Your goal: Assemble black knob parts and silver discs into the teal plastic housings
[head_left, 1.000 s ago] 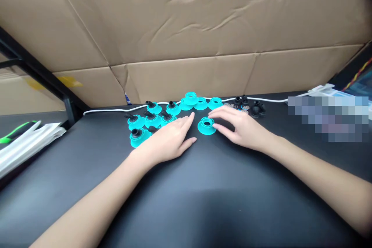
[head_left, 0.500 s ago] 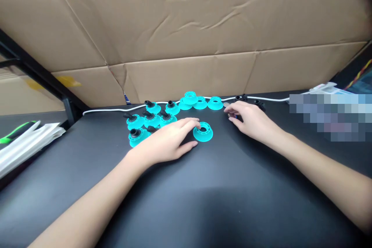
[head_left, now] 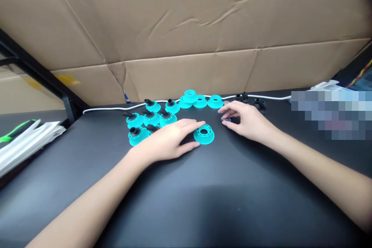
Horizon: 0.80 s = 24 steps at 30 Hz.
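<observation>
A turquoise flared ring stands upright on the black table, its round hole facing up. My left hand is around its left side, with a fingertip at the top rim and the thumb against the base. To the right, my right hand pinches a small shiny part with a bit of blue between thumb and finger, just above the table. Its exact kind is too small to make out. A clear round piece lies behind the right fingertips, partly hidden.
Several turquoise rings with black spouts stand at the left, some behind my left hand. Plain turquoise rings are at the back, two of them stacked. Black spouts lie behind my right hand. A white cable runs along the cardboard wall.
My right hand has moved slightly left and towards me, with the small shiny part now showing in its pinch. The left fingertip has shifted from the ring's hole to its rim.
</observation>
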Tool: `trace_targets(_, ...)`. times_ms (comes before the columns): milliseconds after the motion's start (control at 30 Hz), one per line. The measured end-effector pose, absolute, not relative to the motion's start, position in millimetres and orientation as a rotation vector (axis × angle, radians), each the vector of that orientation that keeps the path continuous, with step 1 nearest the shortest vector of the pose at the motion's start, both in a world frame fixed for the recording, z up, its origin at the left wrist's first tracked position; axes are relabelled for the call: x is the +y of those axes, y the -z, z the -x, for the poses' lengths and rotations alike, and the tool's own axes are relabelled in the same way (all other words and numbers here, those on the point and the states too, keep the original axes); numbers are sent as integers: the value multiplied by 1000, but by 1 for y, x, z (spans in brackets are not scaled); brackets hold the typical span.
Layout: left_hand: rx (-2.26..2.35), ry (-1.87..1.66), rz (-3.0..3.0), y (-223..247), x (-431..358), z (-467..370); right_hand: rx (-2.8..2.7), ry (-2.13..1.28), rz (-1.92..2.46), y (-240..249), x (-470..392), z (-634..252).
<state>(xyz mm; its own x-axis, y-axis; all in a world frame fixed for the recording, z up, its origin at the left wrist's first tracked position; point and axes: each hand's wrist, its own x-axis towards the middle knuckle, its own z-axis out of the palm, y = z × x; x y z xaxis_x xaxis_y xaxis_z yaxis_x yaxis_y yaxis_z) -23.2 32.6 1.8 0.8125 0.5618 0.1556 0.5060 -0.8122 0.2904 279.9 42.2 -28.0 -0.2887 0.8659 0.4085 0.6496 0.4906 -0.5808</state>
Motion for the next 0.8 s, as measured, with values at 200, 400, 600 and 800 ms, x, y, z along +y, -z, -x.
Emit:
trace_targets(200, 831, -340, -2759, -3, 32, 23, -2040, -376, 1173, 25, 39, -278)
trace_targets(400, 841, -341, -2744, -3, 32, 24, -2196, -327, 1088, 22, 34, -274)
trace_targets(600, 853, -331, -2743, -5, 31, 23, -2183, -327, 1186, 25, 37, -276)
trace_targets(800, 852, -326, -2739, -5, 31, 22, -2114, -287, 1197, 25, 39, -276)
